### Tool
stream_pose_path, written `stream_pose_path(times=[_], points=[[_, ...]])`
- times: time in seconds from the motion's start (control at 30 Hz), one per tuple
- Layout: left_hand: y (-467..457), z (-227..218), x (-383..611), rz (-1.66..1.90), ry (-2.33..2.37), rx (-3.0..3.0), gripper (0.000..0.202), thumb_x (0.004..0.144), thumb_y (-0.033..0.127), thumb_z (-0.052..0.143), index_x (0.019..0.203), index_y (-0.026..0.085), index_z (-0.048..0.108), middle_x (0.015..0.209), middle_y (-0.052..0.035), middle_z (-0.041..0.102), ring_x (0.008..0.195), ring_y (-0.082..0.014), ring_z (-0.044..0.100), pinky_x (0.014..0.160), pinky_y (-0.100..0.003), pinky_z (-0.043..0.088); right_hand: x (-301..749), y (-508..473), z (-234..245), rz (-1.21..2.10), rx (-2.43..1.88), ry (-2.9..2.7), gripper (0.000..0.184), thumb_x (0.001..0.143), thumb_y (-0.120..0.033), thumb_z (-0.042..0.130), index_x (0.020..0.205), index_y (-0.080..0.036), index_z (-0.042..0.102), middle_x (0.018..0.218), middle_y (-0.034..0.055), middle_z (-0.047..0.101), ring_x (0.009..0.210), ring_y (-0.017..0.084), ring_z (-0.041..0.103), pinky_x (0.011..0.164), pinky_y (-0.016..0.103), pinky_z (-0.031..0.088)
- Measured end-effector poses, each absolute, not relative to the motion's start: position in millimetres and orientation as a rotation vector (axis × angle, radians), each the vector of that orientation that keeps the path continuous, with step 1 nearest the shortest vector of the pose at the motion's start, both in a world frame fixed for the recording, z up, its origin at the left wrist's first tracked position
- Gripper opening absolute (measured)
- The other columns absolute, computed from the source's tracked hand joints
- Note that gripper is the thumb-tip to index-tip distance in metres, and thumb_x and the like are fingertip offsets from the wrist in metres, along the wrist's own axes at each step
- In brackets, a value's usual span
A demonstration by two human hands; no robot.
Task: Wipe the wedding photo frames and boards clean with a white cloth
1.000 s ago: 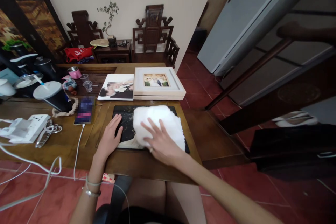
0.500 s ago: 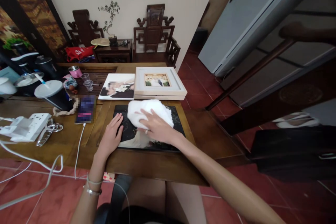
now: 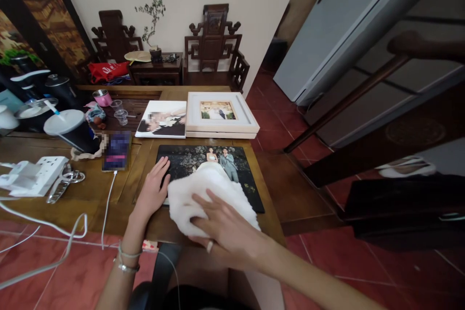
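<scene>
A dark photo panel point(image 3: 181, 157) lies flat on the wooden table point(image 3: 145, 232), its picture showing two people in wedding clothes. My left hand point(image 3: 153, 188) rests flat along the panel's left edge, fingers stretched out. Under my right hand point(image 3: 225, 223) is a fluffy white cloth point(image 3: 183, 198), pressed down with the fingers apart on top and the thumb side bent into its folds. The cloth covers the lower middle of the panel and hangs over its near edge.
Behind the panel lie a white-edged photo print point(image 3: 163, 121) and a pale picture frame point(image 3: 250, 126). To the left are a phone point(image 3: 118, 150) on a charging cable, a lidded cup point(image 3: 72, 131), a hair clip point(image 3: 63, 184) and a power strip point(image 3: 51, 174).
My right hand has drawn the white cloth from the panel's upper middle toward me, down to the near edge. The pictured couple now shows. My left hand stays in place.
</scene>
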State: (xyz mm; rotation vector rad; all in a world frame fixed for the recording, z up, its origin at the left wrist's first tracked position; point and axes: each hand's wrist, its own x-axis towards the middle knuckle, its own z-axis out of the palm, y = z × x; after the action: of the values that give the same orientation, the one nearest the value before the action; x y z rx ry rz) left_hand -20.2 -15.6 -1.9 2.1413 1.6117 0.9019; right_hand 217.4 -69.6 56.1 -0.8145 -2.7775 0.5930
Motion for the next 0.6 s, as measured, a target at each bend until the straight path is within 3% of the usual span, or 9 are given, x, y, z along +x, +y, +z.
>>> stream_pose_path(times=[0.1,0.17,0.33,0.43,0.6], points=[[-15,-4,-20,0.9,1.606,2.14,0.044,0.095,0.028,0.039,0.136,0.016,0.048,0.146,-0.0125,0.044,0.139,-0.0231,0.034,0.115,-0.047,0.027,223,-56,70,0.626,-0.855,-2.797,0.027,0.092,-0.028,0.046,0.112,-0.024,0.064,0.122,0.005,0.064,0.128,0.025,0.047,0.114,0.045,0.026],[-14,-5,-20,0.905,1.604,2.13,0.044,0.095,0.029,0.039,0.136,0.016,0.048,0.146,-0.0129,0.044,0.139,-0.0231,0.034,0.115,-0.047,0.027,219,-34,73,0.566,-0.985,-2.769,0.031,0.094,-0.027,0.043,0.116,-0.02,0.062,0.125,0.0082,0.062,0.128,0.027,0.046,0.113,0.046,0.027],[-16,0,-19,0.956,1.588,2.087,0.046,0.095,0.034,0.039,0.136,0.016,0.049,0.145,-0.0131,0.045,0.138,-0.0238,0.037,0.115,-0.047,0.028,190,23,67,0.357,-1.249,-2.741,0.035,0.095,-0.027,0.042,0.121,-0.013,0.06,0.15,0.014,0.036,0.141,0.034,0.022,0.113,0.058,0.02],[-18,7,-19,1.132,1.547,1.981,0.048,0.096,0.038,0.037,0.138,0.017,0.046,0.146,-0.0117,0.043,0.138,-0.0224,0.037,0.116,-0.043,0.026,170,33,57,0.256,-1.308,-2.745,0.034,0.091,-0.027,0.05,0.122,-0.019,0.062,0.155,0.0093,0.026,0.142,0.039,0.015,0.11,0.067,0.014],[-20,9,-23,1.397,1.425,1.656,0.052,0.099,0.042,0.027,0.144,0.018,0.037,0.15,-0.0093,0.038,0.138,-0.0221,0.036,0.116,-0.042,0.026,160,-5,39,0.293,-0.96,-2.845,0.032,0.082,-0.027,0.06,0.113,-0.029,0.068,0.154,0.0034,0.03,0.142,0.04,0.011,0.11,0.068,0.004]])
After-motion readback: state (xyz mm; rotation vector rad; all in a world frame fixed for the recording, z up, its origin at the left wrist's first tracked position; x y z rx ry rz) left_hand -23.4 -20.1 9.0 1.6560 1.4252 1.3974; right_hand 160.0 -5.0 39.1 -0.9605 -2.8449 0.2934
